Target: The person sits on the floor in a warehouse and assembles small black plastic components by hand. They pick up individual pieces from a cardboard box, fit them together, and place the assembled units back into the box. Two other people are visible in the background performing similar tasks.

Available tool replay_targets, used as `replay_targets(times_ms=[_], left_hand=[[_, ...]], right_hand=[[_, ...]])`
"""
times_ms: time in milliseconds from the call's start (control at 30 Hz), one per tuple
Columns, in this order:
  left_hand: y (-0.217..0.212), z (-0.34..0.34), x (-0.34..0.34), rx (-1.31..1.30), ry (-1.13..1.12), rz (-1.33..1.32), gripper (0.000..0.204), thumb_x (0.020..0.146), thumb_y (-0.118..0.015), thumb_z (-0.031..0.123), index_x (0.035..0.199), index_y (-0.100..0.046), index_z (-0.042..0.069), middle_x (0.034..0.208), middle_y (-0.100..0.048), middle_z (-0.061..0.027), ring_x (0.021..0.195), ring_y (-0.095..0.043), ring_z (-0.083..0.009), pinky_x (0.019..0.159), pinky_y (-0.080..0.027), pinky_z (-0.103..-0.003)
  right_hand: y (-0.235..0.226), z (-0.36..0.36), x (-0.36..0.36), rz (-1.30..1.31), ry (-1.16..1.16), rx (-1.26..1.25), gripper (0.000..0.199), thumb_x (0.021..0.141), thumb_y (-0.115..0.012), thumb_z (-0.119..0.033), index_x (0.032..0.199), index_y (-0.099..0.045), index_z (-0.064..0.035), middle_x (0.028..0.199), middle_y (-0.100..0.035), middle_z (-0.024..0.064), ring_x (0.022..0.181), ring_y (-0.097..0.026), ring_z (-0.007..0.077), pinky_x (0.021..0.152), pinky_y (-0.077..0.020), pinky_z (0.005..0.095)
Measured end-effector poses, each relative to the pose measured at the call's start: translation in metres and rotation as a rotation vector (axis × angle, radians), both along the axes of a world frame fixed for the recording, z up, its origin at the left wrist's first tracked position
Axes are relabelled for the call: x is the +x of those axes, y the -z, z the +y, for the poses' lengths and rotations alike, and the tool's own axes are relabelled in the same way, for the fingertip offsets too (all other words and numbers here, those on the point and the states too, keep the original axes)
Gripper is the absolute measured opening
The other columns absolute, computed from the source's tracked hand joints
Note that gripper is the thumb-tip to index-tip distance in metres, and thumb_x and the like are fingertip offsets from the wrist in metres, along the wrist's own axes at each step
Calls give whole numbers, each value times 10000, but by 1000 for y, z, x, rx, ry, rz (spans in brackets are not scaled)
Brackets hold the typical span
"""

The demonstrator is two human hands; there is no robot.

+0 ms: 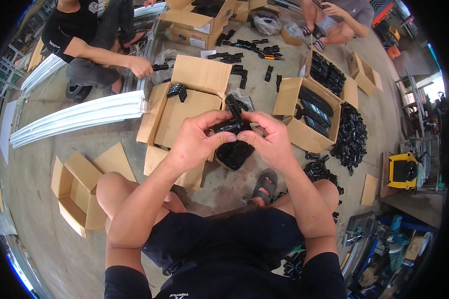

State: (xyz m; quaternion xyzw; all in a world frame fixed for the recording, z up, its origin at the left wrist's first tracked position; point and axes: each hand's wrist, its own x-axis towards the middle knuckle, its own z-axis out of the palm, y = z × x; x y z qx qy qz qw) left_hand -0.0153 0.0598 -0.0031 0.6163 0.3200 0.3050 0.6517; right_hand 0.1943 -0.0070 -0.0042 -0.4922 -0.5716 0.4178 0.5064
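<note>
In front of me, a glossy black angled bracket [234, 110] is held up between both hands. My left hand [197, 135] pinches its left side with thumb and fingers. My right hand [269, 137] grips it from the other side, and the two thumbs nearly meet. Just under the hands is a black container [234, 155], partly hidden, with a clear plastic bag behind it. An open cardboard box [189, 117] stands beyond my left hand; a small row of black brackets [176, 91] lies in its far left corner.
At the right are a carton [307, 134] of stacked black parts and a large loose heap [349, 137] of them. An open carton [80, 192] and long white metal profiles [80, 119] lie left. Two other people crouch at the back, one reaching a hand [140, 66] toward black pieces.
</note>
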Motion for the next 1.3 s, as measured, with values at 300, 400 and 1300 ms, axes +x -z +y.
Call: replay_targets(times_ms=[300, 400, 1300], left_hand=[[-5, -4, -1, -90, -15, -111, 501, 925, -716, -14, 1376, -498, -16, 1150, -729, -138, 1025, -677, -128, 886, -551, -273], [-8, -1, -4, -135, -84, -125, 560, 925, -710, -23, 1413, -436, -7, 1134, -733, -149, 991, -697, -147, 849, -558, -275], [-22, 72, -47, 405, -673, 259, 603, 852, -843, 127, 1358, -527, 40, 1220, -730, -99, 1048, -722, -179, 854, -581, -289]], right_hand=[[-7, 0, 8, 88, -106, -130, 454, 894, -799, -116, 1289, -644, 47, 1202, -694, 91, 1085, -649, 146, 959, -510, 283], [0, 8, 17, 153, -4, -181, 396, 942, -755, -148, 1280, -657, 32, 1150, -723, 78, 1073, -657, 133, 942, -515, 271], [297, 60, 8, -1232, -33, -543, 306, 965, -622, -289, 1141, -581, -42, 1044, -715, 182, 951, -719, 369, 808, -579, 492]])
